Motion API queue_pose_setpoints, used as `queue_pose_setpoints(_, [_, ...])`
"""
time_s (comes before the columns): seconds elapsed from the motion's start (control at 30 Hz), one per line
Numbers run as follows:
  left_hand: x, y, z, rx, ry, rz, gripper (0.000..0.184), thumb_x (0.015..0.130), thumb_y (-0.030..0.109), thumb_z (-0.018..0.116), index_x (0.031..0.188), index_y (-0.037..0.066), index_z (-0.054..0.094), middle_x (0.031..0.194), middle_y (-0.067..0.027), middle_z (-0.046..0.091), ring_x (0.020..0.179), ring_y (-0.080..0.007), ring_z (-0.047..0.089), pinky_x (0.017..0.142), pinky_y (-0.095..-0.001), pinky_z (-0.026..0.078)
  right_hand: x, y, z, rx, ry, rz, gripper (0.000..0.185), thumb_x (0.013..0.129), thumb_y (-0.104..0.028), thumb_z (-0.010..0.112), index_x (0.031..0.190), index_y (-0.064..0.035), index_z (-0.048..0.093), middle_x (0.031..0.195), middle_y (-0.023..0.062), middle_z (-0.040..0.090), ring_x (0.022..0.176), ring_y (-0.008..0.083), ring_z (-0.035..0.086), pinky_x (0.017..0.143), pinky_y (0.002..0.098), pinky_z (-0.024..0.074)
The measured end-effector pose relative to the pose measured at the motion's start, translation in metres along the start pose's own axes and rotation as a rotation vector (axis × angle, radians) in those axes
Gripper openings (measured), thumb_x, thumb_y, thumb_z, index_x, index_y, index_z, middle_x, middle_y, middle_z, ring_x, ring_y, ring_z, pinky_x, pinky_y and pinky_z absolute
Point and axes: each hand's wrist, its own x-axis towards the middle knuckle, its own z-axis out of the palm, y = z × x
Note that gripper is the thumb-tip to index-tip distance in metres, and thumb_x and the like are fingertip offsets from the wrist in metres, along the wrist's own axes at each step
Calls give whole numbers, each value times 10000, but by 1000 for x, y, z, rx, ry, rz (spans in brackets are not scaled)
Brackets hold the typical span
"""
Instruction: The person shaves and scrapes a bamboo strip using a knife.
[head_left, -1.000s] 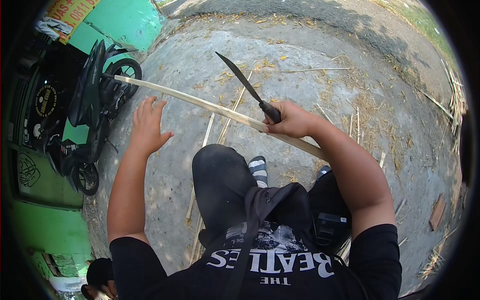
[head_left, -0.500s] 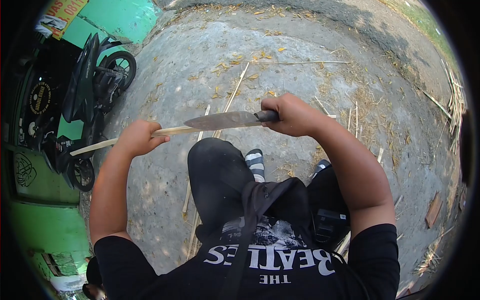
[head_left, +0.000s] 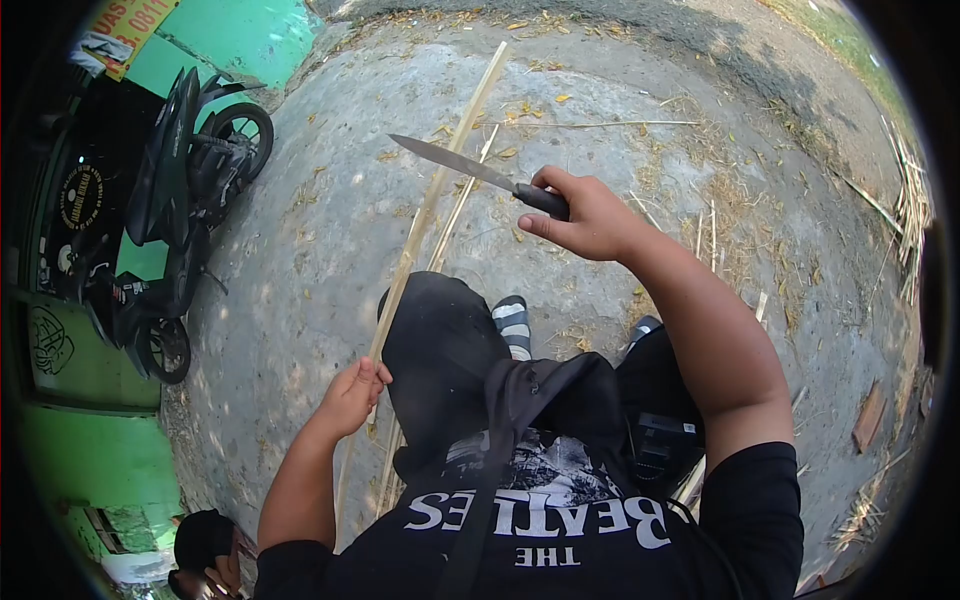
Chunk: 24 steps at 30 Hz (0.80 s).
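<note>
A long pale wooden strip (head_left: 412, 240) runs from beside my left knee up and away to the right. My left hand (head_left: 355, 396) is closed round it near its lower part. My right hand (head_left: 585, 215) grips the black handle of a large knife (head_left: 450, 160), with the thumb partly lifted. The blade points left and lies across the strip in view; whether the two touch I cannot tell. Thinner strips (head_left: 455, 220) lie on the concrete just right of the held one.
A dark motorbike (head_left: 185, 160) stands at the left by a green wall (head_left: 100, 455). Another person (head_left: 205, 550) is at the lower left. A pile of sticks (head_left: 910, 205) lies far right, near a brown block (head_left: 873, 422). Dry leaves and straw litter the concrete.
The strip has swung from lying crosswise to pointing away from me. My left hand has come down and right with it. My right hand has let the strip go and keeps the knife.
</note>
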Motion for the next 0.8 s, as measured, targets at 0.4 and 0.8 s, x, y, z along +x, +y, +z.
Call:
queue_pose_setpoints(0.4, [5,-3,48,-53,85,81,549,1136,518,381,901,60,574,667,48,441,582,-65,397,532,-259,321,-5,-4,36,-219,-204,-195,388,1063,-468,542,1101,-83,578,860,211,680,857,454,669,747,570,503])
queue_pose_setpoints(0.8, [12,3,63,326,282,218,527,1122,447,454,872,11,612,623,-97,548,594,-198,565,592,-372,454,13,29,46,-252,-288,10,522,1057,-546,513,1045,-41,644,816,232,670,851,466,664,764,560,508])
